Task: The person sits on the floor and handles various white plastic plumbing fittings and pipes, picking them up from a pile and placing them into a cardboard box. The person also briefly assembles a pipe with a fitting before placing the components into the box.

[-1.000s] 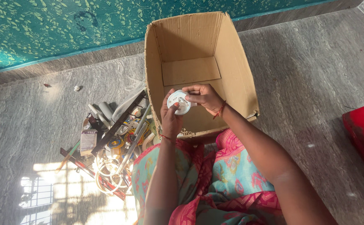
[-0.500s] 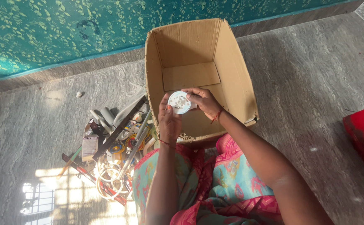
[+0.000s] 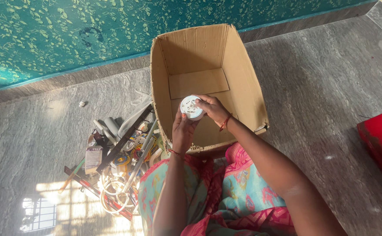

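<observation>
Round white socket (image 3: 191, 107), pale blue rim, pin holes facing up; left hand (image 3: 183, 129) and right hand (image 3: 211, 108) both closed round it.

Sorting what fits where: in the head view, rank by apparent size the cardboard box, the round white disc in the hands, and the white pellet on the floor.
1. cardboard box
2. round white disc, held by both hands
3. white pellet, smallest, though farther from the camera

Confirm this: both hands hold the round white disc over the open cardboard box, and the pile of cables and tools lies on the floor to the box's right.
Not quite: the head view shows the pile to the left of the box. The rest stands.
</observation>
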